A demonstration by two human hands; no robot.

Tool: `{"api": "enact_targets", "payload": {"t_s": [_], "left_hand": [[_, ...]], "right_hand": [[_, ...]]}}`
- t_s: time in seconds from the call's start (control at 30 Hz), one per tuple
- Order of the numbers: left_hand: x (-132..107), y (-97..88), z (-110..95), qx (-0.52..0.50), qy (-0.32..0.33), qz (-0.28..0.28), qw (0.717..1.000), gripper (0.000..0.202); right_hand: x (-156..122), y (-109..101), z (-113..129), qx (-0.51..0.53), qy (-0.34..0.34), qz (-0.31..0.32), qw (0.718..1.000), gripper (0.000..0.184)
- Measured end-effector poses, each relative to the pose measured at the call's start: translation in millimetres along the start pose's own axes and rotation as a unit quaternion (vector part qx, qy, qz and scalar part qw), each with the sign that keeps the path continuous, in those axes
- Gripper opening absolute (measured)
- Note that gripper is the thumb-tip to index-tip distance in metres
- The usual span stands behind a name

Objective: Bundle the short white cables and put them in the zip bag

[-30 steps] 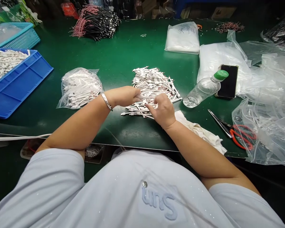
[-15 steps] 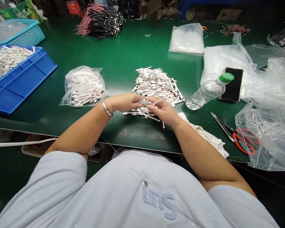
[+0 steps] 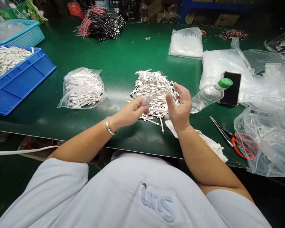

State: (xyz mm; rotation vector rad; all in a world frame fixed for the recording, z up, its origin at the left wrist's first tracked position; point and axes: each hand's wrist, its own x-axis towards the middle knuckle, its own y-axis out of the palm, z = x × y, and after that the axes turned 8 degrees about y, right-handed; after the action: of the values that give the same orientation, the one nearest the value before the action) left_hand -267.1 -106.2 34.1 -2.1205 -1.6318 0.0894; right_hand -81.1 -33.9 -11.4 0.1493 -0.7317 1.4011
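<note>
My left hand point(image 3: 133, 111) is closed around a small bundle of short white cables point(image 3: 147, 99), blurred by motion. To its right, my right hand point(image 3: 180, 109) is raised with thumb and fingers apart, and nothing shows in it. Behind and between both hands lies a loose pile of short white cables point(image 3: 152, 82) with small connectors on the green table point(image 3: 123, 57). A clear plastic bag full of similar white cables point(image 3: 83, 88) sits left of the pile.
A blue bin point(image 3: 23, 85) of white pieces stands at the left. Near my right hand are a clear bottle point(image 3: 207, 96), a phone point(image 3: 230, 88), a white cloth point(image 3: 211, 142) and red-handled scissors point(image 3: 243, 145). Plastic bags point(image 3: 268, 142) lie at the right, black and pink cables point(image 3: 101, 23) at the back.
My hands were together on the cables and are now apart. The right hand has opened and moved right and up; the left has lowered slightly, keeping the cables.
</note>
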Motion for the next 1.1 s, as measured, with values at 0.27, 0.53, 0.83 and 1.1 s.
{"api": "enact_targets", "payload": {"t_s": [0.27, 0.53, 0.83, 1.1], "left_hand": [[-13, 28.8, 29, -0.061, 0.027, 0.000, 0.998, 0.028], [-17, 24.7, 15, -0.077, 0.049, -0.029, 0.995, 0.027], [-19, 24.5, 9, -0.172, 0.028, 0.002, 0.985, 0.028], [-17, 29.0, -21, -0.370, -0.175, -0.063, 0.910, 0.023]], "right_hand": [[-28, 6, 31, 0.017, -0.211, 0.177, 0.961, 0.044], [-29, 2, 24, 0.144, 0.050, 0.310, 0.939, 0.072], [-25, -3, 32, 0.283, 0.341, 0.460, 0.770, 0.110], [-40, -16, 60, 0.378, 0.543, 0.473, 0.581, 0.044]]}}
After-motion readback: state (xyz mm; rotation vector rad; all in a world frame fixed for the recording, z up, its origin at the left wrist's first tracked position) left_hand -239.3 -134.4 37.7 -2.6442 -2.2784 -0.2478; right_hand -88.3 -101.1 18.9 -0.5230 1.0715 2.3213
